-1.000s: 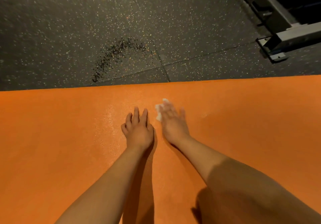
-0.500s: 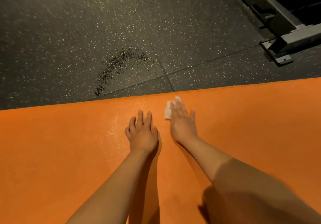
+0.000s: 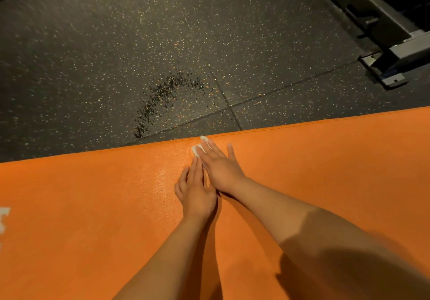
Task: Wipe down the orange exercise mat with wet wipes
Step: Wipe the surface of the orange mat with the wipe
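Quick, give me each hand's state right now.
Left hand: open, flat on the orange mat, holding nothing.
Right hand: open, straight fingers pressing the wet wipe onto the mat.

Dark speckled rubber floor, tile seams, grey metal equipment frame

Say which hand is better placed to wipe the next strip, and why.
The right hand: it presses the wipe on the mat. The left hand lies flat, holding nothing.

One mat, one wipe, one left hand, one right hand
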`<action>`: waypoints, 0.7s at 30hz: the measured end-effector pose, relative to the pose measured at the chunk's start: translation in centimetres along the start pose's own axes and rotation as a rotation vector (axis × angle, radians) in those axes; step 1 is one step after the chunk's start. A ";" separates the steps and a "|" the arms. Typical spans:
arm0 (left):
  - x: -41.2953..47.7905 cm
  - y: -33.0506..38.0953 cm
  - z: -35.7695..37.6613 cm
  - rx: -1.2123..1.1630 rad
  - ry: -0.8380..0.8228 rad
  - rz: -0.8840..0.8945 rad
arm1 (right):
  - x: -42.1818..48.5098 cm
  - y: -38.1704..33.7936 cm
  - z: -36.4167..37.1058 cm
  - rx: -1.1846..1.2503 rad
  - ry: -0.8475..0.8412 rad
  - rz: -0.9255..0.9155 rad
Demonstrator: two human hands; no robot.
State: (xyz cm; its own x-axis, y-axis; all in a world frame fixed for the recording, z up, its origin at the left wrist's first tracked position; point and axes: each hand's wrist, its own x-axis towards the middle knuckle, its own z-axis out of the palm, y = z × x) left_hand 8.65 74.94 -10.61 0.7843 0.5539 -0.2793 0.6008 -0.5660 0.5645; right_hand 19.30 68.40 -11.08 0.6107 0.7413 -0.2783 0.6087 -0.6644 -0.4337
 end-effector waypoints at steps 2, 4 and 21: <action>0.0 0.0 0.1 0.017 0.011 0.007 | -0.3 0.4 -0.1 -0.026 0.001 0.016; -0.4 0.2 0.3 0.055 0.029 0.023 | -1.1 0.1 0.0 -0.046 0.022 0.054; -11.7 -2.6 1.4 0.021 0.102 -0.027 | -12.6 -2.8 5.5 -0.008 -0.016 -0.011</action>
State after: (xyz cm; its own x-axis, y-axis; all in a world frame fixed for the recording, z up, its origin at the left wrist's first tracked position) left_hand -1.88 69.13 -9.93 0.7488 0.6277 -0.2129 0.6253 -0.5623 0.5412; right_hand 7.09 61.45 -11.03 0.5958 0.7498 -0.2876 0.6191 -0.6570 -0.4302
